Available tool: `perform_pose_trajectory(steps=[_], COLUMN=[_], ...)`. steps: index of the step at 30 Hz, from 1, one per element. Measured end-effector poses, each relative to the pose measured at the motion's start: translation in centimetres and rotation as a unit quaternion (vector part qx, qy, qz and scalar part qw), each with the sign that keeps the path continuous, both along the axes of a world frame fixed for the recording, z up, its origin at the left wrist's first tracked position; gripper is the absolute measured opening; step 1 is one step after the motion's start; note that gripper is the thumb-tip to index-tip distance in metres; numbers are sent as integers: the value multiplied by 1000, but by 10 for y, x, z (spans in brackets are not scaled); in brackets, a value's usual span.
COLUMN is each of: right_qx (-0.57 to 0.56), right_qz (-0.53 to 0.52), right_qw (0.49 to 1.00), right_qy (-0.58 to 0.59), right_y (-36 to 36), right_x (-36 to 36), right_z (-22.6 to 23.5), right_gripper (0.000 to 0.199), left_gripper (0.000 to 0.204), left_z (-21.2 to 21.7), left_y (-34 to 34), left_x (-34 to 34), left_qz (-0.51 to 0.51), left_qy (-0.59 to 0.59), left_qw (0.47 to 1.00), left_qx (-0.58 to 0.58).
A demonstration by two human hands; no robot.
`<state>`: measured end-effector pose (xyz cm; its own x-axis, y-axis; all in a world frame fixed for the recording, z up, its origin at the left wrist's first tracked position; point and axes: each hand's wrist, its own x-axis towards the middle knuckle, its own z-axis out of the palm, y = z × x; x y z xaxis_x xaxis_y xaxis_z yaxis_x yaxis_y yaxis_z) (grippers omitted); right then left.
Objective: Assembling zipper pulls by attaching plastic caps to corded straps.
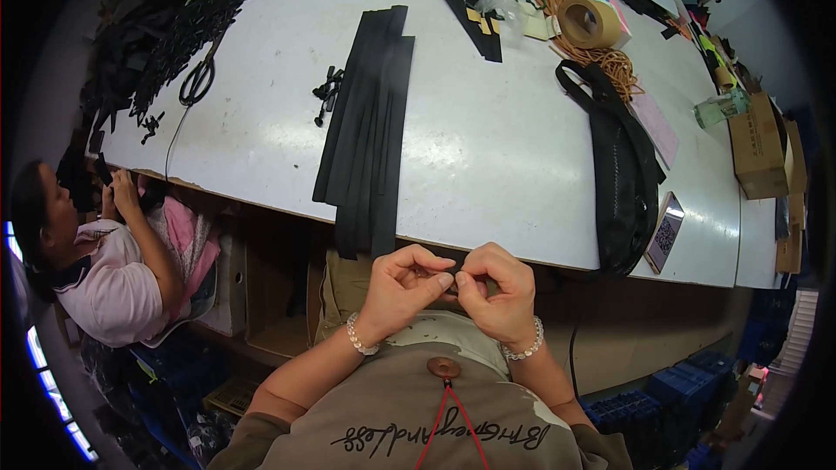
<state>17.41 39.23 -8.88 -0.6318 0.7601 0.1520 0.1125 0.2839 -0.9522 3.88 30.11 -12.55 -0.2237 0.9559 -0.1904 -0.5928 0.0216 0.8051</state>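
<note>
Both hands, left (402,283) and right (496,289), pinched narrow on something tiny and dark, hard to tell what, just below the desk (488,148) near edge. Strips (366,130) stacked untouched, so probably early days.

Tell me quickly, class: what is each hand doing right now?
Left hand: fingers curled, pinching something small and dark against the right hand; what it is cannot be told.
Right hand: fingers curled, pinching the same small piece.

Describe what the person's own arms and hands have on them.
Both forearms are bare, with short khaki-brown sleeves ending near the elbows. The left hand and the right hand are ungloved; each wrist wears a bracelet of pale, pearly beads.
</note>
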Motion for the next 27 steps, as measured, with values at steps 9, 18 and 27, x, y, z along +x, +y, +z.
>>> perform_pose_trajectory(steps=[9, 18, 27], right_qx=[1, -149, 51], right_qz=[-21, -11, -78], right_qw=[999, 988, 993], right_qy=[31, 49, 68], right_y=[-3, -7, -15], right_x=[-1, 1, -7], right_z=[-8, -7, -13], right_gripper=[6, 5, 13], left_gripper=[14, 17, 16], left_z=[0, -11, -6], left_y=[-1, -4, -6], left_x=[0, 0, 0], left_qz=[34, 68, 74], left_qy=[30, 64, 94], left_qw=[999, 995, 991], left_qx=[-4, 36, 52])
